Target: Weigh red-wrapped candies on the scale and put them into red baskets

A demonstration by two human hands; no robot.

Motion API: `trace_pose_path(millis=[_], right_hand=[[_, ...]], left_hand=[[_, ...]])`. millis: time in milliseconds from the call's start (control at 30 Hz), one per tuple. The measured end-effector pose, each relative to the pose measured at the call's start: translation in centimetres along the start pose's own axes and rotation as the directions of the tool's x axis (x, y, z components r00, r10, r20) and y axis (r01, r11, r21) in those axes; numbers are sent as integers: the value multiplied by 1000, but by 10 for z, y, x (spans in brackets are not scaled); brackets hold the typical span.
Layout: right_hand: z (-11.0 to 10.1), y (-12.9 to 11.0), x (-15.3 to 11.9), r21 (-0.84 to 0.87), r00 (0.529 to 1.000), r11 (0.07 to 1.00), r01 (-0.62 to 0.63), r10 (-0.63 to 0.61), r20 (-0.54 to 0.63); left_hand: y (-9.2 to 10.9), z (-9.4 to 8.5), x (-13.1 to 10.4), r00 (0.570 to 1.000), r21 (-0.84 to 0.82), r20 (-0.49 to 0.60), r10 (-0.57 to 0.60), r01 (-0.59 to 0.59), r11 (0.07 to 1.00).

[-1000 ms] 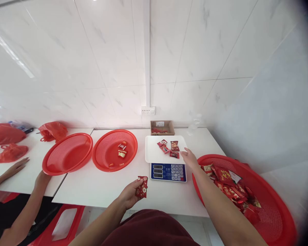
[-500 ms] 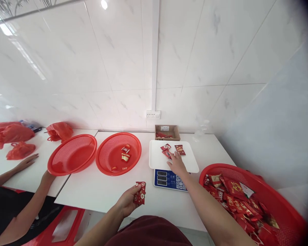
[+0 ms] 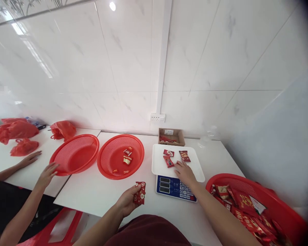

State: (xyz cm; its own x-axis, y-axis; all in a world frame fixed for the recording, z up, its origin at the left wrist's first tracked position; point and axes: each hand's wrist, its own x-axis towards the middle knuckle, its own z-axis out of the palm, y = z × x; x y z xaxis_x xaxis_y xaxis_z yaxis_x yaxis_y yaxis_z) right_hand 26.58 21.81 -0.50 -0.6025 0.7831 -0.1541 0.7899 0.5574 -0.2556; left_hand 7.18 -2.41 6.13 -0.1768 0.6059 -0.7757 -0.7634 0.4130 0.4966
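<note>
My left hand is closed around a red snack packet with white flower prints, held above the front of the table. Over the white weighing tray is my right hand, palm down with its fingers spread, holding nothing. Its fingertips are beside a red packet at the middle of the tray; I cannot tell if they touch. Another small red packet lies behind that one, and a dark red packet to the right. Under the tray sits a blue digital scale with its keypad facing me.
A red basket heaped with packets stands at right. To the left are a red basket with several small packets and another red basket, near a co-worker's hand. A cardboard box and red plastic bags sit farther back.
My right hand has drawn back slightly from the packets on the tray, and two of them lie at changed angles. The co-worker's hand has lifted at the left basket's rim. The view has shifted slightly.
</note>
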Motion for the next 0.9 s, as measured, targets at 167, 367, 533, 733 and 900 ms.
trace_pose_path(millis=[167, 367, 533, 733, 900], right_hand=[[-6, 3, 14, -8, 996, 999, -38, 37, -81], [-15, -32, 46, 10, 998, 998, -59, 59, 12], [-3, -41, 45, -6, 983, 998, -68, 68, 172], [-3, -23, 38, -6, 991, 993, -116, 116, -63], [-12, 0, 45, 66, 943, 940, -334, 334, 15]], left_hand=[[5, 5, 8, 1000, -7, 2, -15, 15, 1000], [10, 8, 14, 1000, -24, 7, -20, 20, 1000], [12, 2, 16, 1000, -31, -13, -21, 21, 999], [8, -2, 18, 999, -21, -16, -39, 38, 999], [11, -2, 16, 999, -5, 9, -44, 44, 999]])
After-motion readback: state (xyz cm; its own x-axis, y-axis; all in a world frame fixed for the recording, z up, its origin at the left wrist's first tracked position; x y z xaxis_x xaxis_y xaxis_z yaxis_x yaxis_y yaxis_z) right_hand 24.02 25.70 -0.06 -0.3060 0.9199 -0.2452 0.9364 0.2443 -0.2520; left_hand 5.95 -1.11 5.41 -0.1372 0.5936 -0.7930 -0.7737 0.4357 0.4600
